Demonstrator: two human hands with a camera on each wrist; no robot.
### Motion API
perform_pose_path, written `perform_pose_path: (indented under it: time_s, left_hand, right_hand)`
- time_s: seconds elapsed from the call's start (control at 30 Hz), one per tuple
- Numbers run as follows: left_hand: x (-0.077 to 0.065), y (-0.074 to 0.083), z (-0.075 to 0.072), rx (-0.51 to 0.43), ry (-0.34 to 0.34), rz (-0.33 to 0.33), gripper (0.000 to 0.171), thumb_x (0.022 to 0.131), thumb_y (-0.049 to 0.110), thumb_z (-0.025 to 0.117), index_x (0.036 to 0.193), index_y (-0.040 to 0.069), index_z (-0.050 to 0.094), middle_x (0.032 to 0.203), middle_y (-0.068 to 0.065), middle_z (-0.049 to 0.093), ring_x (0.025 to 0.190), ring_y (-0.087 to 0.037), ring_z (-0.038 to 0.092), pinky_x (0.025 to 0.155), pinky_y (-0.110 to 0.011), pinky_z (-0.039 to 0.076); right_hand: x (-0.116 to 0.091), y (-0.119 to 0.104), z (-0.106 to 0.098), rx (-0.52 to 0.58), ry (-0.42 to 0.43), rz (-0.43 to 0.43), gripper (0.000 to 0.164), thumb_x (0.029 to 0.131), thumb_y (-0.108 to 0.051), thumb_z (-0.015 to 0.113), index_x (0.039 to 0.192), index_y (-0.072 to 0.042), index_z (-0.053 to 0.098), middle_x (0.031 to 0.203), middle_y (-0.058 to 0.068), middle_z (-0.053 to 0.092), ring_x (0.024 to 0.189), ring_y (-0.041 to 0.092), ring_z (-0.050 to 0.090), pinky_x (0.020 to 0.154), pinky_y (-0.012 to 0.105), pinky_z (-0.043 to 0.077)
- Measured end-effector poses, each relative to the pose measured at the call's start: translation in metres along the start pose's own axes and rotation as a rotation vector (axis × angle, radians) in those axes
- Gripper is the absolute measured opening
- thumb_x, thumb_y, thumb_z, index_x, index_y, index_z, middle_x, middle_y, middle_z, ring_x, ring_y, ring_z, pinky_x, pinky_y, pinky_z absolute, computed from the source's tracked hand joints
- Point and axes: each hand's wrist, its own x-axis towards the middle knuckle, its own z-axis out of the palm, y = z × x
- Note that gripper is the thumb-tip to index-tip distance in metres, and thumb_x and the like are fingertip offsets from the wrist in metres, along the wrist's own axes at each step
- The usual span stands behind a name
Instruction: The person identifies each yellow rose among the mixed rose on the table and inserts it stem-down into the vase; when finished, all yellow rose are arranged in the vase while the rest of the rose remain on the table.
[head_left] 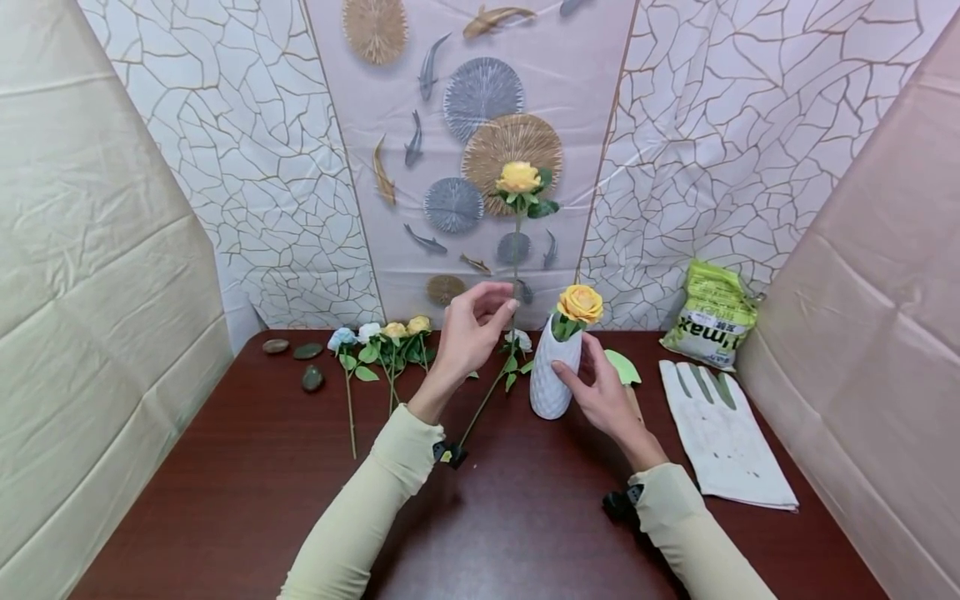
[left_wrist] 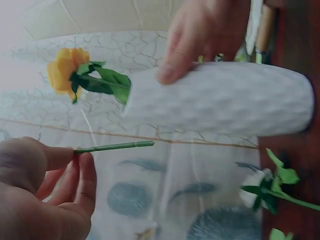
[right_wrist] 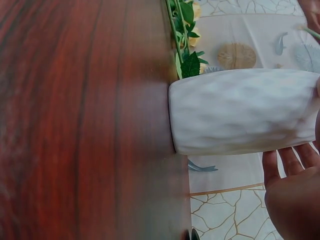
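Pinching a yellow rose (head_left: 518, 177) by its stem (left_wrist: 115, 146), the left hand (head_left: 469, 332) hovered beside a white vase (head_left: 551, 383), the right hand (head_left: 606, 398) grasped that vase on the table (head_left: 517, 508), a second rose (head_left: 581, 303) stood inside.

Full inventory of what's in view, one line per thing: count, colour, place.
Table: 1, red-brown, foreground
Vase: 1, white, right of table centre
Vase rose: 1, yellow, in the vase mouth
Raised rose: 1, yellow, upright left of the vase
Yellow roses: 2, yellow, back of table
Blue flower: 1, pale blue, back left
White flowers: 2, white, one beside the blue flower, one near the vase
Stones: 3, dark green to brown, back left
Packet: 1, green and white, back right
Glove: at least 1, mostly white, right
Partly hidden item: 1, light green, behind the vase's right side
Backdrop: white and pinkish, fish print, behind
Sleeves: 2, pale yellow, forearms
Left hand: 1, bare, pinching the raised rose's stem
Right hand: 1, bare, holding the vase
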Motion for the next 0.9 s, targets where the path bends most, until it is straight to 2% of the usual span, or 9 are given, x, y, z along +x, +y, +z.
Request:
perform_pose_path:
  time_s: [0.1,0.23,0.3,0.37,0.43,0.5,0.67,0.73,0.9]
  left_hand:
    - [0.008,0.011,0.008,-0.077,0.053,0.034,0.025,0.095,0.017,0.071,0.119,0.01,0.07,0.105,-0.01,0.076,0.094,-0.025,0.074,0.081,-0.034,0.061]
    - [0.014,0.029,0.018,-0.187,0.119,0.072,0.027,0.095,0.008,0.069,0.121,-0.001,0.066,0.108,-0.021,0.073,0.093,-0.038,0.072,0.081,-0.045,0.061]
    - [0.014,0.038,0.023,-0.202,0.144,0.085,0.027,0.095,0.005,0.068,0.12,-0.004,0.065,0.107,-0.024,0.072,0.092,-0.041,0.072,0.08,-0.046,0.061]
    - [0.014,0.044,0.027,-0.187,0.162,0.089,0.025,0.095,0.003,0.068,0.118,-0.005,0.066,0.106,-0.024,0.073,0.091,-0.039,0.072,0.079,-0.042,0.062]
    - [0.014,0.045,0.031,-0.178,0.165,0.09,0.025,0.095,0.003,0.068,0.118,-0.005,0.065,0.105,-0.024,0.073,0.091,-0.038,0.073,0.078,-0.038,0.062]
    - [0.015,0.038,0.034,-0.18,0.164,0.096,0.026,0.095,0.005,0.068,0.119,-0.004,0.065,0.105,-0.022,0.073,0.09,-0.036,0.073,0.078,-0.036,0.062]
    - [0.02,0.016,0.038,-0.231,0.164,0.105,0.028,0.095,0.011,0.07,0.119,-0.002,0.065,0.104,-0.018,0.074,0.088,-0.033,0.074,0.08,-0.046,0.062]
    - [0.019,0.018,0.037,-0.247,0.165,0.1,0.027,0.095,0.009,0.07,0.118,-0.004,0.065,0.104,-0.021,0.073,0.089,-0.036,0.073,0.08,-0.05,0.061]
    - [0.013,0.035,0.034,-0.249,0.164,0.079,0.025,0.094,0.002,0.068,0.117,-0.007,0.064,0.105,-0.028,0.071,0.091,-0.044,0.071,0.08,-0.048,0.061]
  right_hand:
    - [0.0,0.0,0.0,0.001,0.0,-0.001,0.06,0.097,-0.026,0.069,0.148,-0.014,0.042,0.138,0.007,0.058,0.128,0.02,0.057,0.104,0.038,0.05]
    - [0.0,-0.001,0.0,0.005,0.001,-0.003,0.06,0.097,-0.025,0.069,0.148,-0.013,0.042,0.137,0.007,0.059,0.127,0.02,0.058,0.102,0.028,0.05]
    - [0.0,0.0,0.0,0.008,0.003,-0.005,0.06,0.096,-0.024,0.069,0.148,-0.013,0.042,0.136,0.007,0.06,0.126,0.021,0.058,0.1,0.025,0.05]
    - [0.0,0.0,0.0,0.01,0.006,-0.006,0.06,0.096,-0.024,0.07,0.148,-0.012,0.042,0.136,0.007,0.06,0.125,0.021,0.059,0.099,0.024,0.05]
    - [0.0,0.0,0.0,0.014,0.007,-0.012,0.06,0.096,-0.023,0.07,0.148,-0.012,0.042,0.136,0.008,0.06,0.125,0.022,0.059,0.099,0.024,0.05]
    - [0.0,0.0,0.001,0.017,0.006,-0.017,0.06,0.096,-0.022,0.069,0.149,-0.012,0.042,0.136,0.008,0.06,0.126,0.022,0.058,0.1,0.024,0.05]
    - [0.0,0.0,0.001,0.031,0.001,-0.023,0.06,0.097,-0.022,0.069,0.15,-0.014,0.041,0.137,0.006,0.059,0.127,0.021,0.058,0.1,0.022,0.05]
    - [0.0,0.0,0.001,0.031,0.002,-0.025,0.061,0.097,-0.023,0.068,0.15,-0.014,0.04,0.138,0.006,0.059,0.127,0.021,0.058,0.1,0.022,0.05]
    - [-0.001,0.002,0.002,0.035,0.003,-0.018,0.061,0.097,-0.023,0.068,0.15,-0.014,0.04,0.138,0.007,0.059,0.126,0.02,0.058,0.1,0.024,0.051]
